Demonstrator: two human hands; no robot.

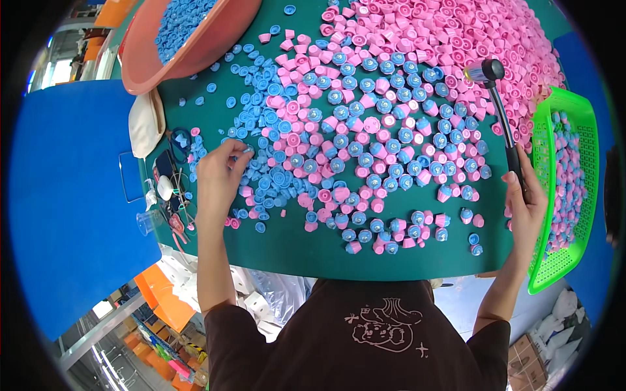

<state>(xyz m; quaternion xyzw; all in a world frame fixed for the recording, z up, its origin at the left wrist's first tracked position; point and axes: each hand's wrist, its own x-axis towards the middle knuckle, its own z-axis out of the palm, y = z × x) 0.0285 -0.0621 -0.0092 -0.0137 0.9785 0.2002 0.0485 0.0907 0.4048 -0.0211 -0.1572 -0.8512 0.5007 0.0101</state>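
Note:
My right hand [529, 202] is wrapped round the black grip of a small mallet [503, 117]. The mallet stands tilted over the table's right side, its black and yellow head above the pink pieces. At the left, my left hand [220, 174] pinches a small blue cap [248, 150] between thumb and fingers, partly hidden by them. Below and beside that hand lie many loose blue caps [270, 184]. Pink cup-shaped pieces [450, 32] are heaped at the back right. Across the middle, joined pink-and-blue cupcake pieces [373, 181] lie scattered among single pink cups.
A salmon-coloured basin [140, 68] of blue caps stands at the back left. Along the right edge is a green plastic basket [541, 277] holding joined pieces. Scissors [179, 144], a clear cup [149, 223] and a beige cloth pouch [145, 127] sit by the green table's [293, 251] left edge.

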